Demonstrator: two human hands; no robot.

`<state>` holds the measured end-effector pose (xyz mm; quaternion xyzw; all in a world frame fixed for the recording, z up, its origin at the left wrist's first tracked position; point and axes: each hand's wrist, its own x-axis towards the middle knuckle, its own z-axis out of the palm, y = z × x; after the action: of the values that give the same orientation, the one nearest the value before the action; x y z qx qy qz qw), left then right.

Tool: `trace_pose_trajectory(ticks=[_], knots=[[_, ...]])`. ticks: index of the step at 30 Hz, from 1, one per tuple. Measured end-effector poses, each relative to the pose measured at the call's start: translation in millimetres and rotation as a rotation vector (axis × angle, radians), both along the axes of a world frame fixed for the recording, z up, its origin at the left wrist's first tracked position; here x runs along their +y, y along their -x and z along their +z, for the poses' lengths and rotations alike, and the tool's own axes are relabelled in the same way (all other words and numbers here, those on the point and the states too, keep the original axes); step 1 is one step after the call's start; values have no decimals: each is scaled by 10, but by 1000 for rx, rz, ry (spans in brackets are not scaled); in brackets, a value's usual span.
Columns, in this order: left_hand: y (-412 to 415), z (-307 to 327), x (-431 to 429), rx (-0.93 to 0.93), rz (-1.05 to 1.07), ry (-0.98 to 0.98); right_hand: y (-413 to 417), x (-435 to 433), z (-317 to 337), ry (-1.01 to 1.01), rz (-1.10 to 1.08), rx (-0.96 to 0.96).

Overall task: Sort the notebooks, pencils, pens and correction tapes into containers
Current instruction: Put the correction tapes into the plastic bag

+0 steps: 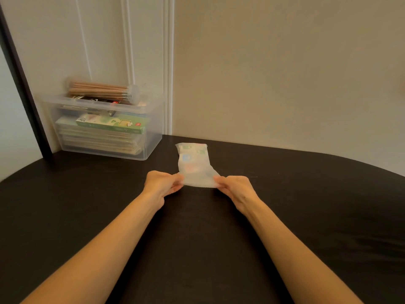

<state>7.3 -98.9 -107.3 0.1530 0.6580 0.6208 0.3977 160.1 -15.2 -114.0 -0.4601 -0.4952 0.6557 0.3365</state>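
Tabletop point(306, 216): far left corner and middle blocked.
The corner is filled by a bin point(153, 137), a pencil tube point(100, 89) laid across its rim; the middle is taken by a bag point(195, 163) pinched by the left hand point(162, 183) and right hand point(234, 186). Bare surface is left from bag to right edge.

text | green box point(110, 125) | print too blurred to read

both hands point(163, 183) point(235, 186) pinch plastic packet point(194, 165).
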Motion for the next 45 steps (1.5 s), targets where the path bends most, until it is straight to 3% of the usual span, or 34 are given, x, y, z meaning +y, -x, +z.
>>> trace_pose_trajectory(ticks=[5, 8, 15, 20, 23, 26, 30, 31, 37, 39, 42, 45], knots=[[106, -29, -26, 3, -35, 37, -44, 19, 6, -119, 125, -138], [144, -10, -25, 90, -117, 76, -38, 36, -3, -278, 180, -325], [225, -21, 70, 608, -222, 199, 37, 75, -87, -610, 120, -534], [208, -105, 61, 1067, -339, 54, 104, 117, -116, -830, -1, -691], [231, -150, 80, 1204, -308, 15, 135, 101, -128, -912, 19, -772], [258, -160, 91, 1257, -287, -5, 151, 114, -91, -744, 42, -704], [274, -148, 98, 1284, -265, -41, 148, 124, 86, -80, 88, -306], [272, -151, 100, 1292, -272, -49, 151, 130, 109, 8, 113, -248], [331, -169, 101, 1264, -336, -51, 273, 151, 110, 54, 116, -237], [362, -140, 109, 1149, -355, -3, 289, 173, 134, 73, 117, -247], [405, -53, 165, 775, -354, 90, 312, 203, 173, 123, 116, -201], [414, -12, 242, 734, -409, 233, 347, 196, 181, 158, 92, -118]])
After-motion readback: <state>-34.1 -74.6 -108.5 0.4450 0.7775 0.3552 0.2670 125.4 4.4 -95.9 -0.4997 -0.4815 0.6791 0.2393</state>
